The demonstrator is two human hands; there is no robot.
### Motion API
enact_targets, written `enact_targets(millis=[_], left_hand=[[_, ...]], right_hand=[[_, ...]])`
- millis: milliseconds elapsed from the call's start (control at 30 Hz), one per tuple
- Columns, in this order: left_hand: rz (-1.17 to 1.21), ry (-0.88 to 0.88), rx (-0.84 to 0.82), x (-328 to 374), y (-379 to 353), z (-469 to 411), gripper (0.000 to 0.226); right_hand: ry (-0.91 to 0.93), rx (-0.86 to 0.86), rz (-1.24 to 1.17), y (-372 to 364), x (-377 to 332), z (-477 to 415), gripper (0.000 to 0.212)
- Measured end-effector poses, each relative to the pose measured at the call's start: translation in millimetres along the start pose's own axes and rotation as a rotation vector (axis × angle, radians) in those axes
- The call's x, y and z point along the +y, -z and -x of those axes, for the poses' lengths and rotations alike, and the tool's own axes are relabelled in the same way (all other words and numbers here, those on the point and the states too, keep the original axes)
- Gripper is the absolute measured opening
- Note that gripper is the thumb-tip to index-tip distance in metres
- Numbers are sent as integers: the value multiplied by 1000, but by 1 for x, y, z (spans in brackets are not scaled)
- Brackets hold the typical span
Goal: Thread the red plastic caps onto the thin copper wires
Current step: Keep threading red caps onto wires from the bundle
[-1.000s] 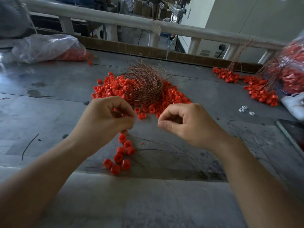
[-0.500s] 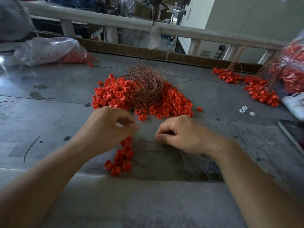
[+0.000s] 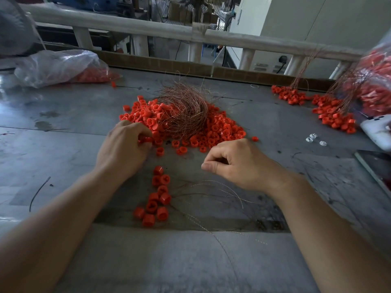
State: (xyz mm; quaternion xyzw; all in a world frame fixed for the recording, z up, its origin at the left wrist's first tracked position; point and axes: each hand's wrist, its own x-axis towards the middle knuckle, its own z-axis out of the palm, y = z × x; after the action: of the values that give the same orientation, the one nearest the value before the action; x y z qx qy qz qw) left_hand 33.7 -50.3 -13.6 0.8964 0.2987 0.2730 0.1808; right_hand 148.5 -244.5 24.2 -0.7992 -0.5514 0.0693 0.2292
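A heap of loose red caps [image 3: 220,130] lies mid-table with a tangle of thin copper wires [image 3: 186,111] on top of it. My left hand [image 3: 122,149] reaches into the heap's near left edge, its fingers curled round red caps. My right hand [image 3: 239,163] hovers just in front of the heap, thumb and forefinger pinched together; the thin wire between them is too fine to make out. Between my forearms lies a string of threaded caps [image 3: 157,197] with loose copper wire ends [image 3: 222,187] trailing to the right.
A clear plastic bag [image 3: 57,66] holding red caps lies at the back left. At the back right sit more threaded caps [image 3: 330,111] and another bag of caps [image 3: 376,85]. A white phone [image 3: 374,132] and a dark tablet [image 3: 376,168] lie at the right edge. A railing [image 3: 148,30] runs behind.
My left hand let go of the threaded string and moved forward into the cap heap. The string now lies on the table. My right hand dropped slightly toward the table.
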Motion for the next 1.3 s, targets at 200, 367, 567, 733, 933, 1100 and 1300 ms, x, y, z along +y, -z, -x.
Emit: enact_targets(millis=[200, 367, 567, 733, 933, 1100, 1300], left_hand=[[91, 11, 42, 5, 9, 5, 13], [215, -87, 52, 22, 14, 16, 22], [225, -280, 81, 30, 12, 20, 20], [177, -358, -2, 30, 4, 16, 21], [172, -282, 81, 27, 4, 14, 22], [185, -268, 50, 31, 7, 19, 22], [269, -379, 108, 40, 17, 33, 18]], right_hand=[[-1, -2, 5, 0, 0, 1, 17], [0, -8, 25, 1, 0, 0, 18], [5, -15, 37, 1, -1, 0, 19], [14, -30, 54, 0, -2, 0, 19], [17, -33, 58, -1, -1, -1, 18], [10, -38, 55, -1, 0, 0, 19], [23, 61, 25, -1, -2, -1, 18]])
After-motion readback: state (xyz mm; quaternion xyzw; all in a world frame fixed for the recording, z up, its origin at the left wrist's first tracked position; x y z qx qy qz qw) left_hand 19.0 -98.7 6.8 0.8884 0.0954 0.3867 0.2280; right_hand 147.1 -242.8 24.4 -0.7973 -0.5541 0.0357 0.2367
